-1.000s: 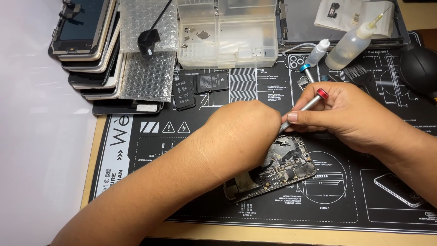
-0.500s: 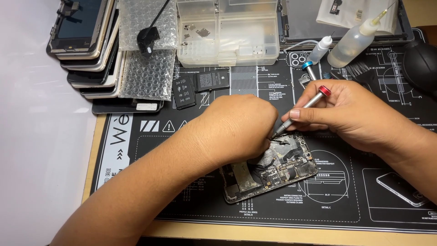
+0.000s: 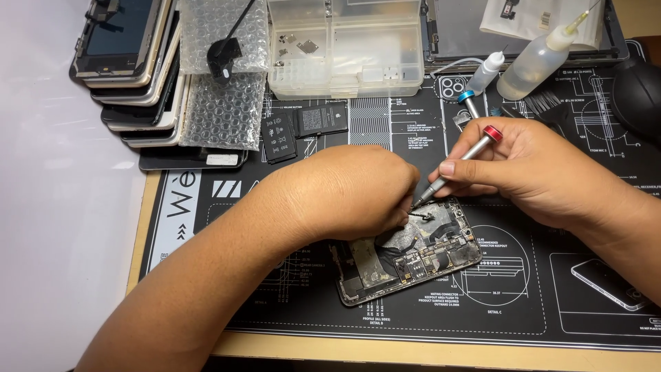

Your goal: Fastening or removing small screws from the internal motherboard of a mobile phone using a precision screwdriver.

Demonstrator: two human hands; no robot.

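Observation:
An opened phone body with bare circuit parts lies tilted on the black repair mat. My left hand rests curled over its upper left part and steadies it; whether the fingers pinch a piece is hidden. My right hand grips a silver screwdriver with a red cap. Its tip points down into the phone's upper edge beside a small dark part.
A stack of phones and bubble wrap sit at the back left. A clear parts box, two small batteries, a blue-capped screwdriver, two squeeze bottles and a brush lie behind the hands.
The screwdriver tip has dropped lower onto the phone. My left hand has shifted slightly, and more of the phone's inside shows.

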